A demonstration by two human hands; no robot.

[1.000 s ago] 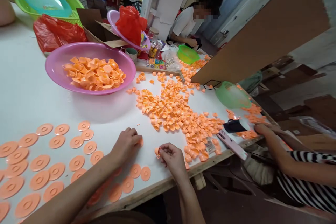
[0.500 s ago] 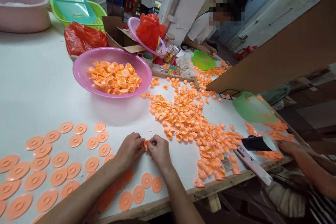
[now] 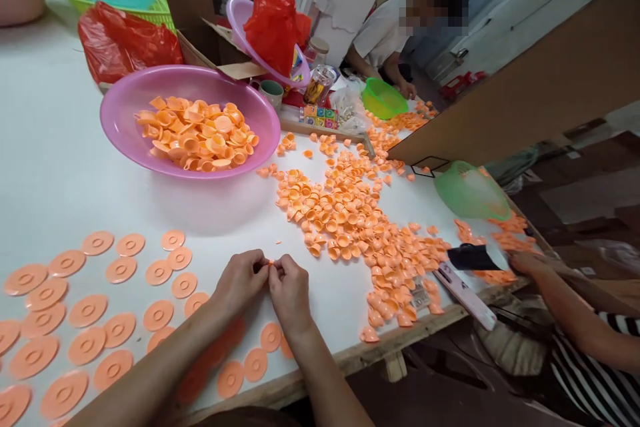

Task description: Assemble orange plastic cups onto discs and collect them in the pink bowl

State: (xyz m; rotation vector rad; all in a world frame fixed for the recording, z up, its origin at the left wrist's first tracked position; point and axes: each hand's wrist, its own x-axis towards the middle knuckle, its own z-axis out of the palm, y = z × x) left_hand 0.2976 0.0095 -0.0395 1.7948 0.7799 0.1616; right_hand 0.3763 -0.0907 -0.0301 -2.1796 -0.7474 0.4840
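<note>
My left hand [image 3: 241, 283] and my right hand [image 3: 290, 288] meet over the white table near its front edge, fingertips pinched together. Between them is a small orange toy cup [image 3: 271, 262], mostly covered by the fingers. Orange toy saucers [image 3: 87, 345] lie spread out flat to the left, and several more [image 3: 255, 365] are beneath and between my forearms. To the right of my hands spreads a heap of loose orange toy cups [image 3: 345, 213]. A pink-purple basin [image 3: 115, 123] holding more orange pieces stands beyond my hands. One tiny orange scrap [image 3: 279, 242] lies just past my fingers.
A phone [image 3: 465, 297] sticks out over the front edge on the right, beside a co-worker's arm [image 3: 555, 287]. Another person [image 3: 380, 47] works at the far side by a green basket [image 3: 384, 99]. A cardboard sheet [image 3: 500, 73] leans in from the right.
The view has shifted, so the basin and saucers sit further left. My hands have drawn closer together, and less of the orange toy cup shows between them.
</note>
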